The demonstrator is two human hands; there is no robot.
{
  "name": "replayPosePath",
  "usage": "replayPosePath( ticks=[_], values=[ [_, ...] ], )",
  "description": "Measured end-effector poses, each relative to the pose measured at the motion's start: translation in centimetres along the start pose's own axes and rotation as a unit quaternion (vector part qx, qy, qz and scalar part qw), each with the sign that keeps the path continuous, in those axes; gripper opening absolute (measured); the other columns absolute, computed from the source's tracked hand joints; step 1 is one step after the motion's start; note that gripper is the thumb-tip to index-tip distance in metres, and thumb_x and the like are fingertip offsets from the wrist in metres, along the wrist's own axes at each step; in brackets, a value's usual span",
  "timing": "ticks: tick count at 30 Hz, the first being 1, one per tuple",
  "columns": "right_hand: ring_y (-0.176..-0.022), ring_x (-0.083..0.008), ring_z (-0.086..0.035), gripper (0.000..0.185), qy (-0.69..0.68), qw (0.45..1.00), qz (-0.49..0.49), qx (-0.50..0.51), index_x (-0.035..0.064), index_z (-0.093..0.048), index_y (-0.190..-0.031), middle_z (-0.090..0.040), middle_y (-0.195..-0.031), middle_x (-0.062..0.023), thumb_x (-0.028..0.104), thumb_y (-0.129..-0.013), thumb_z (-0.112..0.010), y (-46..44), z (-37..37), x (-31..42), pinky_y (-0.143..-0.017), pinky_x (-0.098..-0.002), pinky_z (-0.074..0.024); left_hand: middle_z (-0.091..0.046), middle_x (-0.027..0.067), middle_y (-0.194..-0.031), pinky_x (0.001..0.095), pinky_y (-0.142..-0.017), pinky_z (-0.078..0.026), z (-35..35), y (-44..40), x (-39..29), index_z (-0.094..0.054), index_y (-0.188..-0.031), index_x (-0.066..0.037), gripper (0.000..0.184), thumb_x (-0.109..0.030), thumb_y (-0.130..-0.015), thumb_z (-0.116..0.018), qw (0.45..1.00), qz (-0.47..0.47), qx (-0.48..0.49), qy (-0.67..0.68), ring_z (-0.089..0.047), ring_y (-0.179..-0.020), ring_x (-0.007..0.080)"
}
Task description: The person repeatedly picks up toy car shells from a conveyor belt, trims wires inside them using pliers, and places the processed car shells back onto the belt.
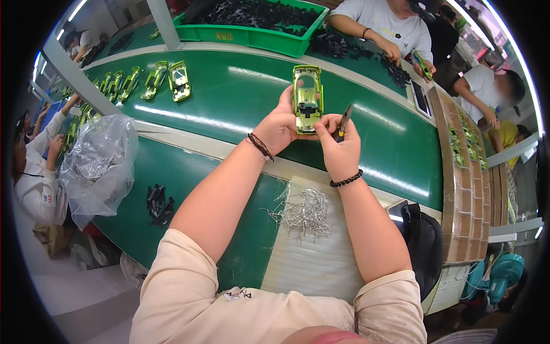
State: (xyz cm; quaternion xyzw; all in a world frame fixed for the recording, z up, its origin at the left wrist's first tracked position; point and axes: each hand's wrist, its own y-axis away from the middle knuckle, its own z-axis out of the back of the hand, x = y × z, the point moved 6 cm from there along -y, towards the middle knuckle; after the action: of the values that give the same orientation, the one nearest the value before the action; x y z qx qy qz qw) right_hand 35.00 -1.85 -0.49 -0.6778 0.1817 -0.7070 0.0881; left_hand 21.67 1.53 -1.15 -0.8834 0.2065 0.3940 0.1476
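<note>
Over the green belt, my left hand point(279, 127) is closed around the side and lower end of a bright green toy car body point(308, 94). The car stands on end, with its window openings and some black parts showing. My right hand point(342, 148) is closed on a dark, pointed hand tool point(344, 121) with a bit of yellow on it; its exact kind I cannot make out. The right fingers also touch the car's lower end. Nearer my body, a heap of thin bent metal wires point(305, 215) lies on a white foam sheet point(312, 266).
Several green car bodies point(179, 81) stand on the belt point(229, 103) to the left. Small black parts point(158, 204) and a clear plastic bag point(98, 163) lie on the left. A green bin point(269, 40) stands behind, a divided cardboard tray point(463, 195) at right. Other people work around.
</note>
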Motion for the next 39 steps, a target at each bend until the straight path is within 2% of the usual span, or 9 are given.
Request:
replayPosePath(
  ticks=[7,10,13,16,22,26,30,34,39],
  values=[
    [-0.077,-0.0089,-0.048,0.025,-0.009,1.000,-0.008,0.012,0.0031,-0.046,-0.080,-0.057,-0.081,-0.0004,-0.004,-0.083,-0.070,0.1,-0.2,-0.3,-0.074,-0.0231,-0.0420,-0.037,0.0146,-0.143,0.0519,-0.101,-0.047,-0.2,0.1,-0.2,-0.012,-0.153,-0.019,0.094,-0.002,-0.067,-0.045,1.000,-0.006,-0.006,-0.018,-0.048,-0.130,0.0343],
    [-0.081,-0.0068,-0.050,0.021,0.010,0.999,0.011,0.036,0.0044,-0.048,-0.086,-0.057,-0.090,-0.0013,-0.003,-0.087,-0.068,0.1,-0.1,-0.8,-0.072,-0.0222,-0.0480,-0.038,0.0151,-0.142,0.0513,-0.100,-0.048,0.1,-0.1,0.0,-0.012,-0.153,-0.018,0.095,-0.002,-0.067,-0.048,1.000,-0.012,0.006,-0.005,-0.050,-0.129,0.0341],
    [-0.080,-0.0076,-0.050,0.022,-0.011,0.999,0.011,0.041,0.0043,-0.048,-0.084,-0.057,-0.087,-0.0009,-0.004,-0.087,-0.068,0.0,-0.2,-1.1,-0.073,-0.0233,-0.0485,-0.042,0.0165,-0.140,0.0489,-0.099,-0.050,0.6,-0.3,0.1,-0.014,-0.153,-0.018,0.090,0.000,-0.073,-0.053,1.000,-0.018,0.018,-0.017,-0.052,-0.126,0.0331],
    [-0.071,-0.0089,-0.045,0.022,0.043,0.998,0.020,0.033,0.0017,-0.048,-0.080,-0.055,-0.076,0.0001,-0.004,-0.083,-0.070,0.0,-0.3,0.2,-0.065,-0.0248,-0.0422,-0.047,0.0169,-0.136,0.0454,-0.097,-0.051,0.8,-0.5,0.4,-0.016,-0.151,-0.018,0.083,0.005,-0.081,-0.053,0.999,-0.017,0.014,-0.032,-0.054,-0.124,0.0314],
    [-0.072,-0.0253,-0.054,0.022,0.201,0.978,0.043,0.042,-0.0003,-0.050,-0.083,-0.053,-0.080,-0.0084,-0.005,-0.079,-0.070,-0.2,-0.4,-0.4,-0.067,-0.0338,-0.0468,-0.049,0.0154,-0.134,0.0408,-0.096,-0.052,0.7,-0.8,1.1,-0.013,-0.150,-0.020,0.083,0.014,-0.084,-0.048,0.992,-0.011,-0.011,-0.126,-0.055,-0.121,0.0272],
    [-0.091,-0.0349,-0.051,0.032,0.290,0.949,0.122,0.004,-0.0023,-0.048,-0.089,-0.044,-0.102,-0.0168,0.000,-0.074,-0.076,-0.1,-0.5,0.7,-0.077,-0.0402,-0.0461,-0.048,0.0153,-0.130,0.0410,-0.095,-0.053,1.1,-0.9,1.5,-0.009,-0.148,-0.023,0.083,0.014,-0.085,-0.047,0.974,-0.053,-0.009,-0.222,-0.057,-0.119,0.0274],
    [-0.092,-0.0374,-0.053,0.038,0.320,0.931,0.129,-0.122,-0.0024,-0.049,-0.096,-0.046,-0.102,-0.0183,0.012,-0.074,-0.077,-0.2,0.7,0.3,-0.079,-0.0427,-0.0467,-0.044,0.0173,-0.132,0.0446,-0.091,-0.056,0.6,-0.9,1.0,-0.001,-0.148,-0.025,0.083,0.015,-0.086,-0.039,0.980,-0.046,-0.054,-0.186,-0.059,-0.116,0.0290],
    [-0.086,-0.0364,-0.061,0.026,0.377,0.922,0.043,0.073,-0.0013,-0.058,-0.099,-0.060,-0.095,-0.0180,0.018,-0.083,-0.064,0.2,-0.4,1.1,-0.073,-0.0426,-0.0497,-0.040,0.0177,-0.134,0.0462,-0.088,-0.058,2.7,-1.5,1.0,0.003,-0.147,-0.026,0.084,0.017,-0.085,-0.033,0.955,-0.142,-0.122,-0.228,-0.061,-0.112,0.0301],
    [-0.083,-0.0345,-0.062,0.028,0.415,0.903,-0.014,0.108,0.0002,-0.062,-0.097,-0.062,-0.091,-0.0156,0.026,-0.085,-0.061,1.1,-1.3,0.7,-0.073,-0.0433,-0.0505,-0.040,0.0168,-0.132,0.0423,-0.088,-0.057,2.5,-1.2,0.7,0.003,-0.148,-0.022,0.083,0.019,-0.085,-0.034,0.926,-0.215,-0.125,-0.285,-0.063,-0.110,0.0303]
  ],
)
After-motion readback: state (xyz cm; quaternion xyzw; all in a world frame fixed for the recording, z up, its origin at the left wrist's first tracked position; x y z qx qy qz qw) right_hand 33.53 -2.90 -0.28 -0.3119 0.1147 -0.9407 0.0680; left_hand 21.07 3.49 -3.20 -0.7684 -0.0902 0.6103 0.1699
